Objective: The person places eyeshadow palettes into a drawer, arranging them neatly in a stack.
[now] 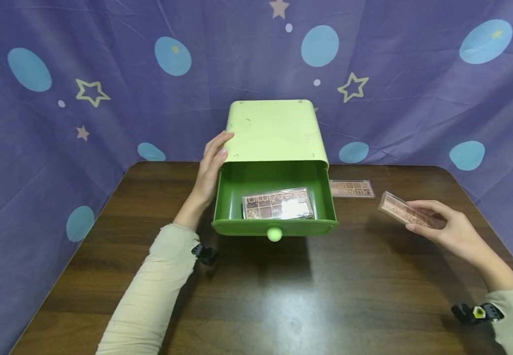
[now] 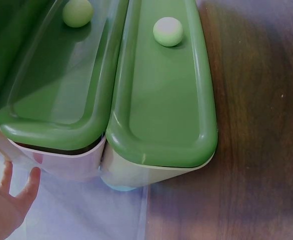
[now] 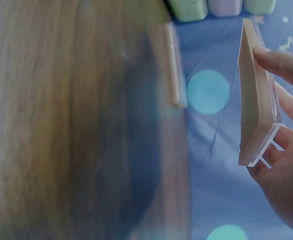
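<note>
A drawer cabinet (image 1: 278, 130) with a pale green top stands at the back of the table, its green top drawer (image 1: 238, 228) pulled out. An eyeshadow palette (image 1: 262, 206) with a clear lid lies inside that drawer. My left hand (image 1: 209, 170) rests against the cabinet's left side, fingers extended; the left wrist view shows its fingers (image 2: 30, 187) beside the casing. Off to the right, my right hand (image 1: 449, 229) grips another eyeshadow palette (image 1: 404, 211) above the table, thumb on one face and fingers on the other. The palette's plain back (image 3: 254, 100) faces the right wrist camera.
A further palette (image 1: 352, 189) lies on the brown wooden table (image 1: 349, 296), just right of the cabinet. Below the pulled-out drawer, closed green drawer fronts (image 2: 166, 95) carry round knobs (image 2: 168, 31). A purple curtain (image 1: 256, 59) with stars and blue dots hangs behind.
</note>
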Demonstrator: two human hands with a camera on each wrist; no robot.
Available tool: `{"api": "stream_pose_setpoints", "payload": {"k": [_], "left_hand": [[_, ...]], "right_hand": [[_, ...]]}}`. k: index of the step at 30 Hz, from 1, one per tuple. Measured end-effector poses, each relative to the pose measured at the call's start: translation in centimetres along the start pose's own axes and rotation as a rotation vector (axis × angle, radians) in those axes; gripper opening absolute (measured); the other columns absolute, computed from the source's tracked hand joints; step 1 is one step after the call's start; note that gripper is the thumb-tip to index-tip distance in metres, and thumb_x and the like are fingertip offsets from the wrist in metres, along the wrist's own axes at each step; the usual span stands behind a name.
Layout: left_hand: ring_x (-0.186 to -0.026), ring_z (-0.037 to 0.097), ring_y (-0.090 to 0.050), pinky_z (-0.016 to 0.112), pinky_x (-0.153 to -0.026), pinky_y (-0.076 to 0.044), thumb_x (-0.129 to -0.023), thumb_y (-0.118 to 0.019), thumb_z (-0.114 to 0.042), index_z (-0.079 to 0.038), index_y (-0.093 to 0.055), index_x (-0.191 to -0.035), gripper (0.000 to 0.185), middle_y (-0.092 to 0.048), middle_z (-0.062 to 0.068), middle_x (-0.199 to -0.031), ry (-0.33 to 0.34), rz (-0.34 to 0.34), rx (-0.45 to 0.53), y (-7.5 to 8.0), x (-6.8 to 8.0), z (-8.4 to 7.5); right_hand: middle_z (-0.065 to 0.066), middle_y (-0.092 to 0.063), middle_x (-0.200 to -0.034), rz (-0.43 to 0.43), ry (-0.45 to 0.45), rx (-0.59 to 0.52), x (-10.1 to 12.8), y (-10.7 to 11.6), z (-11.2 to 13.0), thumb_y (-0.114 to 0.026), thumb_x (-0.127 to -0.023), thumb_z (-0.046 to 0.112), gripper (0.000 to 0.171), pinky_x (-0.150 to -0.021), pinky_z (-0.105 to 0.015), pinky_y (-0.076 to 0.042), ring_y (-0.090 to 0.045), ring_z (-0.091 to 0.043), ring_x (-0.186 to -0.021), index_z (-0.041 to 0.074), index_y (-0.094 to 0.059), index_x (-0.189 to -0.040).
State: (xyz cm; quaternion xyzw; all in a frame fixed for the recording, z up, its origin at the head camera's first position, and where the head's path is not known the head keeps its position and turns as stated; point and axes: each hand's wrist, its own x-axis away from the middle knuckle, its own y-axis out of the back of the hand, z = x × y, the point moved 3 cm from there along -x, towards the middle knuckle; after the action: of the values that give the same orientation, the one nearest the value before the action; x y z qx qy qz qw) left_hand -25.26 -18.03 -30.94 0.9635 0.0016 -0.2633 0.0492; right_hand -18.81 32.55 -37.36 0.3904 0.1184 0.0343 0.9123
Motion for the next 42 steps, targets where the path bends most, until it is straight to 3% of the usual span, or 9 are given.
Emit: {"api": "stream_pose_setpoints", "payload": {"k": [3,11,17,23,28,31,35,39,42], "left_hand": [[-0.141,0.024,-0.029,0.044,-0.116,-0.02,-0.096,-0.044,-0.024,0.0,-0.049,-0.142,0.052,-0.033,0.012,-0.155,-0.001,0.001,-0.002,0.0,0.0,0.0],[-0.142,0.024,-0.029,0.045,-0.116,-0.02,-0.096,-0.044,-0.025,0.0,-0.049,-0.142,0.052,-0.032,0.012,-0.155,0.002,0.006,0.0,-0.1,0.1,0.0],[-0.142,0.024,-0.028,0.044,-0.116,-0.02,-0.096,-0.043,-0.024,0.0,-0.049,-0.142,0.052,-0.032,0.011,-0.155,-0.006,0.014,0.003,-0.2,-0.1,0.1],[-0.142,0.025,-0.028,0.045,-0.116,-0.019,-0.096,-0.043,-0.024,0.001,-0.048,-0.142,0.052,-0.031,0.016,-0.156,-0.008,0.013,0.001,-0.2,0.0,0.0],[-0.142,0.025,-0.029,0.045,-0.116,-0.02,-0.096,-0.044,-0.025,0.001,-0.049,-0.142,0.052,-0.031,0.016,-0.155,-0.011,0.002,-0.006,-0.2,0.1,-0.1],[-0.142,0.024,-0.029,0.045,-0.116,-0.02,-0.096,-0.044,-0.025,0.001,-0.049,-0.141,0.052,-0.032,0.014,-0.155,-0.011,-0.003,-0.006,-0.1,0.1,-0.1],[-0.142,0.024,-0.029,0.044,-0.116,-0.02,-0.096,-0.044,-0.024,0.001,-0.049,-0.141,0.052,-0.033,0.012,-0.155,-0.016,0.0,-0.007,-0.1,0.1,-0.1],[-0.142,0.024,-0.029,0.043,-0.116,-0.02,-0.096,-0.044,-0.024,0.001,-0.049,-0.141,0.052,-0.033,0.013,-0.155,-0.021,0.005,-0.003,-0.1,0.0,-0.1],[-0.142,0.024,-0.029,0.042,-0.116,-0.02,-0.096,-0.043,-0.023,0.002,-0.049,-0.141,0.052,-0.033,0.013,-0.155,-0.021,0.007,-0.002,0.0,0.0,-0.2]], "right_hand": [[0.022,-0.057,-0.118,-0.025,0.039,-0.022,0.0,-0.2,1.3,-0.082,-0.081,0.015,0.052,-0.074,-0.009,-0.041,-0.054,0.003,-0.096,0.015,-0.064,-0.13],[0.008,-0.058,-0.126,-0.028,0.169,-0.093,0.5,-0.6,4.6,-0.082,-0.078,0.001,0.051,-0.089,-0.005,-0.038,-0.05,0.001,-0.113,0.01,-0.066,-0.126],[0.002,-0.061,-0.126,-0.07,0.318,-0.097,0.9,-0.7,7.0,-0.083,-0.07,-0.011,0.056,-0.08,-0.01,-0.041,-0.052,-0.006,-0.107,0.007,-0.068,-0.121],[-0.015,-0.062,-0.125,-0.1,0.48,-0.192,1.2,-0.8,10.2,-0.077,-0.061,-0.026,0.058,-0.098,-0.016,-0.043,-0.054,-0.013,-0.118,-0.006,-0.068,-0.115],[-0.025,-0.061,-0.121,-0.095,0.571,-0.24,1.6,-0.8,14.4,-0.076,-0.059,-0.027,0.056,-0.099,-0.02,-0.044,-0.056,-0.018,-0.117,-0.01,-0.067,-0.111],[-0.026,-0.061,-0.119,-0.092,0.619,-0.241,1.6,-0.8,16.5,-0.078,-0.06,-0.023,0.053,-0.091,-0.017,-0.046,-0.056,-0.017,-0.114,-0.009,-0.068,-0.109],[-0.026,-0.062,-0.117,-0.086,0.668,-0.264,1.2,-1.2,18.1,-0.08,-0.062,-0.018,0.049,-0.085,-0.017,-0.045,-0.056,-0.019,-0.113,-0.008,-0.069,-0.108],[-0.026,-0.062,-0.118,-0.06,0.681,-0.294,0.7,-1.5,19.5,-0.079,-0.061,-0.021,0.05,-0.095,-0.021,-0.045,-0.055,-0.021,-0.113,-0.008,-0.068,-0.109],[-0.024,-0.062,-0.119,-0.046,0.678,-0.291,0.2,-2.0,20.3,-0.079,-0.06,-0.021,0.053,-0.094,-0.021,-0.044,-0.055,-0.021,-0.112,-0.007,-0.069,-0.109]]}}
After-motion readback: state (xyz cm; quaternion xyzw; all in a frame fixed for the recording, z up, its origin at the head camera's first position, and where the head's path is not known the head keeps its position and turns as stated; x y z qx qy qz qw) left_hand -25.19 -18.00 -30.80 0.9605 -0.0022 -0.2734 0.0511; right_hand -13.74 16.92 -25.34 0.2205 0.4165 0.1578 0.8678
